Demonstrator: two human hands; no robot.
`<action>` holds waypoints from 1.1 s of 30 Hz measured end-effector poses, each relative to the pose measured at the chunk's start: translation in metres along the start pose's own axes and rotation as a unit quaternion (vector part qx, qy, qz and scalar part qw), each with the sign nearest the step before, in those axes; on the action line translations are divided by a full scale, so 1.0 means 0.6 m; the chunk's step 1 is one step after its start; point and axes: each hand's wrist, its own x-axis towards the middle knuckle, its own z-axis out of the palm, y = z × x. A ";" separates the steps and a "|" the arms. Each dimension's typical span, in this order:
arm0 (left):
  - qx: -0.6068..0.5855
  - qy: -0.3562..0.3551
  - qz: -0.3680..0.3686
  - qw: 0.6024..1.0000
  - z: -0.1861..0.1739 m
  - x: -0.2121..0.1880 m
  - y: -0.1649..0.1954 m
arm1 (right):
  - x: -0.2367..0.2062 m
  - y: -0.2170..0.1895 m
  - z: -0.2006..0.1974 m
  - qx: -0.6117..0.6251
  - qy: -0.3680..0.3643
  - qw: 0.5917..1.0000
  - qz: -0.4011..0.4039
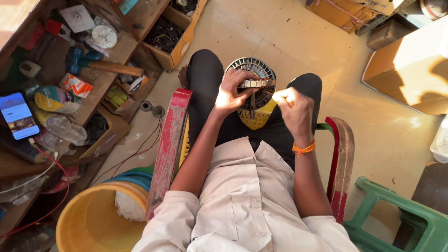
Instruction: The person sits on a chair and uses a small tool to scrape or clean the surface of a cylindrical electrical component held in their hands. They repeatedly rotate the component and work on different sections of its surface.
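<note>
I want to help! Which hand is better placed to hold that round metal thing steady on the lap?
Probably the left hand: its fingers already rest on the ribbed motor part and the metal stack. The right hand is closed in a fist beside it, apart from the part.

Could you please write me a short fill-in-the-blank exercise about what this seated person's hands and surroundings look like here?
1. The left hand grips a flat, ribbed metal ring above a round grey ____-like slotted disc.
2. The right hand wears an ____ thread band at the wrist.
3. The big plastic bucket beside the red chair arm is ____.
4. A lit smartphone lies on the ____ workbench.

Missing words: fan; orange; yellow; wooden
</note>
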 end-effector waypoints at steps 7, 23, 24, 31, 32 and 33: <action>0.002 -0.001 0.001 1.000 0.000 0.001 -0.001 | 0.069 -0.029 -0.008 -0.051 -0.035 0.981 -0.183; -0.433 -0.075 -0.298 0.848 -0.009 0.031 -0.049 | 0.143 -0.060 0.021 -0.104 -0.146 0.971 -0.161; -0.455 -0.079 -0.286 0.840 -0.009 0.030 -0.054 | 0.131 -0.062 0.019 -0.102 -0.152 0.971 -0.153; -0.458 -0.146 -0.283 0.830 -0.013 0.037 -0.078 | 0.049 -0.073 0.050 -0.063 -0.026 0.991 -0.119; -0.449 -0.150 -0.285 0.833 -0.012 0.039 -0.079 | 0.042 -0.072 0.054 -0.065 -0.013 0.991 -0.115; -0.440 -0.154 -0.288 0.837 -0.011 0.040 -0.080 | 0.037 -0.069 0.057 -0.066 0.000 0.992 -0.111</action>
